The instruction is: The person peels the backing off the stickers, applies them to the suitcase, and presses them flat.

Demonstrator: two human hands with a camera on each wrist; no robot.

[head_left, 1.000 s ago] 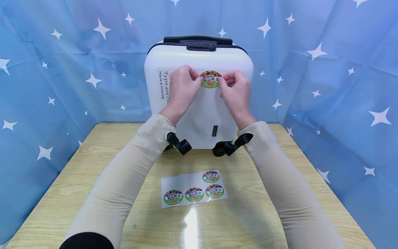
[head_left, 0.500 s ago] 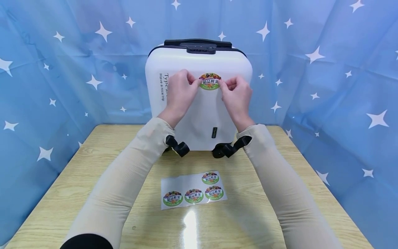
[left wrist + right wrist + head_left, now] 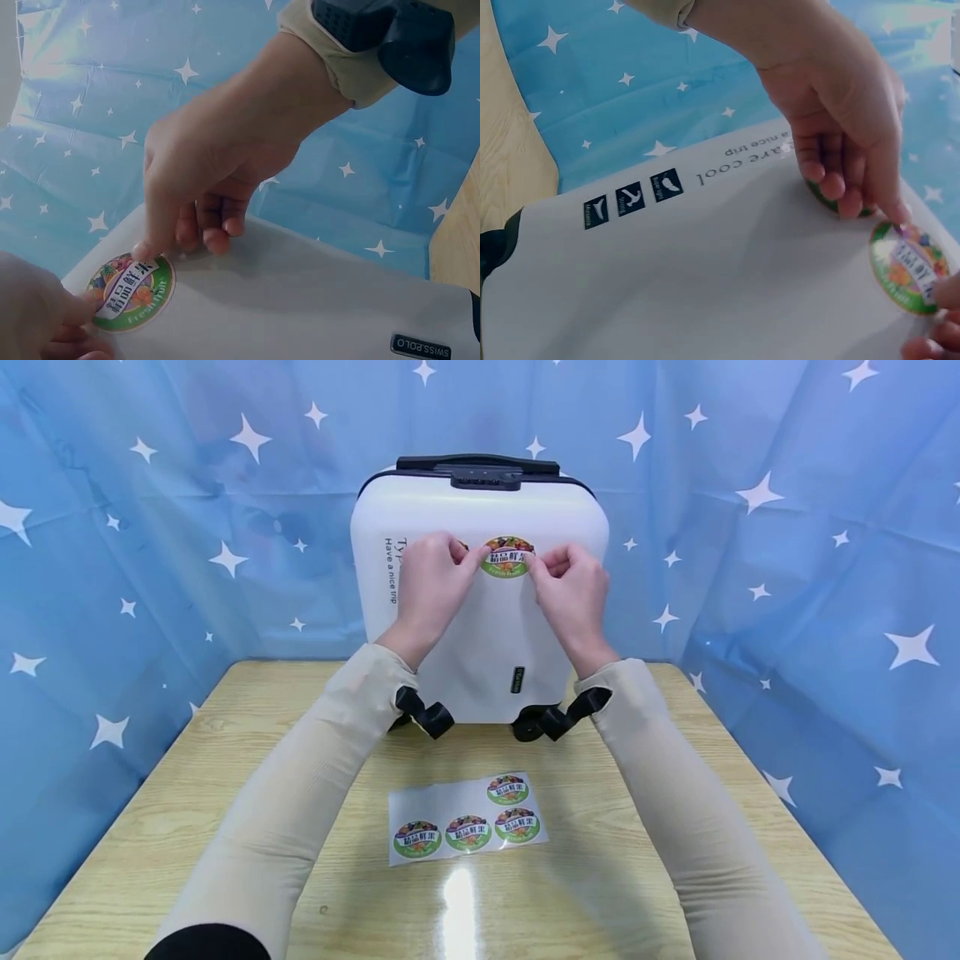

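Observation:
A white suitcase [image 3: 480, 635] stands upright at the back of the table. At its upper front is an oval fruit sticker [image 3: 508, 557], between both hands. My left hand [image 3: 433, 578] holds the sticker's left edge, thumb at the front. My right hand [image 3: 573, 589] holds its right edge with thumb and curled fingers. In the right wrist view a second sticker [image 3: 832, 201] on the suitcase lies partly hidden behind the left fingers. Whether the held sticker touches the suitcase everywhere, I cannot tell.
On the wooden table [image 3: 322, 818] in front lies a white sticker sheet [image 3: 442, 797] bearing several oval stickers. A black handle [image 3: 480, 462] tops the suitcase, and a small dark badge [image 3: 517, 680] is low on its front. Blue star-patterned cloth [image 3: 150, 568] surrounds the table.
The head view tilted slightly upward early on. The left hand has shifted a little left, and a bit of the second sticker shows behind it. The held sticker has moved slightly right.

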